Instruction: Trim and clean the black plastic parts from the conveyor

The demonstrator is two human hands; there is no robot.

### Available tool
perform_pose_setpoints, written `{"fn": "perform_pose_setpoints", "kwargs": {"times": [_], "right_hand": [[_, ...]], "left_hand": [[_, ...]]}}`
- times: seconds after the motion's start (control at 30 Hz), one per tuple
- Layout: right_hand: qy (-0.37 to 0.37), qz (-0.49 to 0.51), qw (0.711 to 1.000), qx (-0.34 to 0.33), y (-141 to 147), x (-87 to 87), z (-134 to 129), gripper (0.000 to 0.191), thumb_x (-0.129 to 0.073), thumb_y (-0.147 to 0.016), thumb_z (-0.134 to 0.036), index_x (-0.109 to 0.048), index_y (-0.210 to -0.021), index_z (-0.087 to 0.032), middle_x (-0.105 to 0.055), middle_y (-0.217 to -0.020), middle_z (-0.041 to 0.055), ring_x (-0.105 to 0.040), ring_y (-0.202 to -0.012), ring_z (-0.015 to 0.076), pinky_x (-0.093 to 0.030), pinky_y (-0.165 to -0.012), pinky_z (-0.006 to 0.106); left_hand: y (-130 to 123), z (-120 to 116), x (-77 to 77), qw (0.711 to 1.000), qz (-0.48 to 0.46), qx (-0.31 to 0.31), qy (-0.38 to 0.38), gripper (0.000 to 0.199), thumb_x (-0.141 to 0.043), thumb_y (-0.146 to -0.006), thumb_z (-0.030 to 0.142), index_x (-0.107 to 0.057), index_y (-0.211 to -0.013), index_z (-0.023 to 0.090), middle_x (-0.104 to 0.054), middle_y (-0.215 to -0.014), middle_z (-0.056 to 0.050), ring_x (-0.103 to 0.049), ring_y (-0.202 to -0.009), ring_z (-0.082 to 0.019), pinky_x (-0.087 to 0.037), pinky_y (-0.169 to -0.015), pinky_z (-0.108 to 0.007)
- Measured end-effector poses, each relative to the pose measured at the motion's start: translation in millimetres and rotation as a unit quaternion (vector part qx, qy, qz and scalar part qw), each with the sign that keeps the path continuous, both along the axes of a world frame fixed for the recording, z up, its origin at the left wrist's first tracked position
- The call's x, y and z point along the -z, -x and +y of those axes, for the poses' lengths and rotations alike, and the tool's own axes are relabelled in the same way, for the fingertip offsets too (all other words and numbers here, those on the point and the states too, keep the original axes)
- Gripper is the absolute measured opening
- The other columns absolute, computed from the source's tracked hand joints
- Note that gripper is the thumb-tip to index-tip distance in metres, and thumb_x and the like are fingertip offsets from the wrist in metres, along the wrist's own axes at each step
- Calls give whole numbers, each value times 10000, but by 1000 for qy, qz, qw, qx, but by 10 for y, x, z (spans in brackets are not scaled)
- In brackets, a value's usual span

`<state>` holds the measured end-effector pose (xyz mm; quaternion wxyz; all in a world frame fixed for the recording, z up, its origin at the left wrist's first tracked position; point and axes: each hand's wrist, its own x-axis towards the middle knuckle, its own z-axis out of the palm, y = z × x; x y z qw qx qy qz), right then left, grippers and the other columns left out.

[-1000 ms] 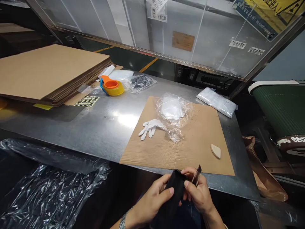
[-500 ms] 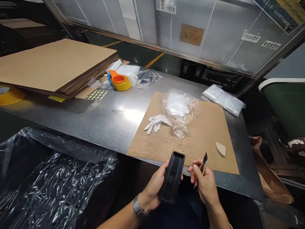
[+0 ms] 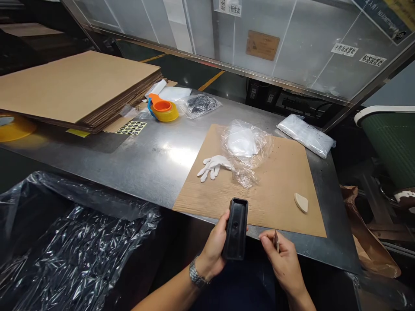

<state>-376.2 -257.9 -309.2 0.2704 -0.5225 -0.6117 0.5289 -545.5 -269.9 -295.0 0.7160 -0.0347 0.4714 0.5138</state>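
A long black rectangular tray-like part (image 3: 236, 231), hollow side up, is held at the table's front edge. My left hand (image 3: 214, 247) is wrapped round its left side, fingers partly hidden behind it. To its right, my right hand (image 3: 281, 255) is closed on a slim knife (image 3: 276, 241), which is mostly hidden by the fingers. The knife and the black part are apart. Beyond them lies a cardboard sheet (image 3: 279, 185) with a white glove (image 3: 214, 166), a clear plastic bag (image 3: 244, 144) of white material and a small beige wedge-shaped pad (image 3: 301, 202).
Stacked cardboard (image 3: 81, 90) occupies the table's left. Near it are an orange and yellow tape dispenser (image 3: 164, 110), a sticker sheet (image 3: 131, 128) and a bag of black pieces (image 3: 201, 105). A wrapped white pack (image 3: 304, 134) sits at the right; black plastic film (image 3: 74, 259) fills the lower left.
The black part has turned more upright in view and moved slightly up. My right hand has shifted a little right and down, and the knife's dark blade has swung out of clear sight.
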Motion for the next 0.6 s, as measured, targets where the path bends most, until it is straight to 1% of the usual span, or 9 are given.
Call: {"fn": "perform_pose_setpoints", "kwargs": {"times": [0.1,0.2,0.3,0.33,0.4,0.43,0.47,0.53,0.6], "right_hand": [[-30,-19,999,-30,43,-23,-50,274,-495,-861,-435,-599,-797,-190,-461,-620,-23,-389,-574,112,-310,-559,247],[-16,-29,999,-33,68,-3,-88,273,-496,-858,-441,-597,-841,-188,-467,-624,-26,-390,-567,110,-309,-549,243],[2,-29,999,-22,47,52,-82,282,-488,-860,-444,-581,-923,-185,-498,-651,-21,-430,-578,115,-347,-555,234],[-3,-33,999,-14,30,83,-57,287,-478,-867,-440,-570,-963,-185,-517,-672,-16,-462,-596,122,-372,-573,233],[-47,-62,997,9,-12,174,36,294,-439,-890,-413,-538,-1053,-188,-573,-773,12,-544,-704,152,-429,-652,245],[-92,-97,991,21,-35,232,102,297,-408,-906,-389,-518,-1099,-191,-593,-858,36,-571,-789,174,-448,-706,260],[-143,-145,978,35,-59,292,178,302,-373,-920,-358,-499,-1139,-193,-596,-938,61,-580,-867,196,-457,-751,281],[-239,-254,935,66,-112,391,348,313,-308,-935,-289,-493,-1168,-194,-583,-987,99,-589,-907,227,-475,-755,319],[-294,-322,894,101,-194,411,523,281,-323,-936,-253,-540,-1103,-191,-585,-902,89,-605,-810,214,-491,-680,329]], "left_hand": [[-18,13,-4,1000,4,-11,7,417,-366,-918,424,-604,-799,103,-650,-662,-83,-566,-525,-133,-454,-504,-208],[-37,13,24,1000,12,-20,1,421,-386,-906,440,-611,-777,108,-651,-661,-75,-584,-548,-141,-472,-534,-214],[-61,29,115,999,37,-20,-9,451,-436,-862,516,-627,-803,111,-658,-694,-76,-611,-611,-158,-494,-593,-227],[-70,46,159,998,64,-12,-18,483,-449,-839,557,-632,-836,109,-664,-727,-84,-625,-654,-176,-504,-627,-245],[-86,103,256,982,180,16,-51,567,-437,-810,622,-624,-943,104,-671,-846,-112,-639,-801,-226,-513,-731,-295],[-93,142,304,963,257,32,-72,591,-420,-813,630,-606,-1007,104,-664,-932,-123,-622,-904,-245,-499,-805,-317],[-97,186,349,934,341,45,-94,594,-388,-831,618,-575,-1082,114,-643,-1026,-120,-581,-1018,-247,-468,-880,-321],[-106,295,435,906,396,71,-132,563,-372,-859,567,-488,-1208,140,-558,-1209,-89,-446,-1201,-228,-365,-1011,-311],[-132,486,542,881,430,115,-157,518,-341,-889,494,-443,-1246,133,-493,-1283,-82,-375,-1256,-236,-302,-1065,-341]]}}
